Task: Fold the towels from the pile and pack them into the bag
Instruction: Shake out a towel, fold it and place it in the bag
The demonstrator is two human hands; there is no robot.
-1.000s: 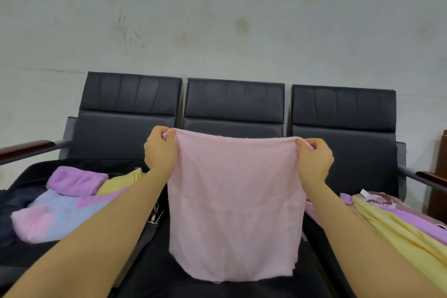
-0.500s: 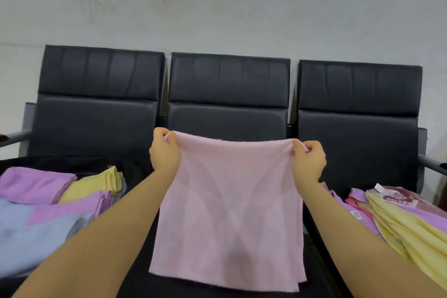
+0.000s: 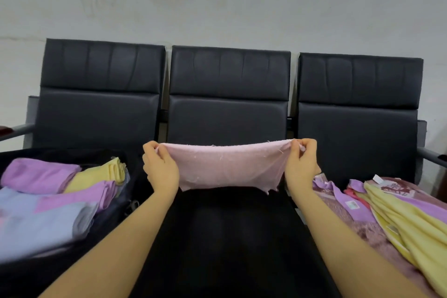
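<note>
Behind the hands, a row of three black padded seats is set against a pale, stained wall. A pink towel is held stretched between the two hands, above the middle seat and clear of it. The left hand pinches the towel's left end and the right hand pinches its right end, with fingers and thumb curled onto the cloth at both ends. The hands are kept well apart, so the top edge is pulled nearly straight and only a short band of cloth hangs below it. Holding it taut like this appears meant to square the edges before the next fold; whether the cloth is already doubled over cannot be told for certain.

To the left of the left hand, folded towels in purple, yellow and pale blue are stacked in a dark open bag, probably laid there as finished pieces. To the right of the right hand, an unfolded pile of towels in yellow, purple and dusty pink is spread over the right seat, within easy reach for the next pick.
</note>
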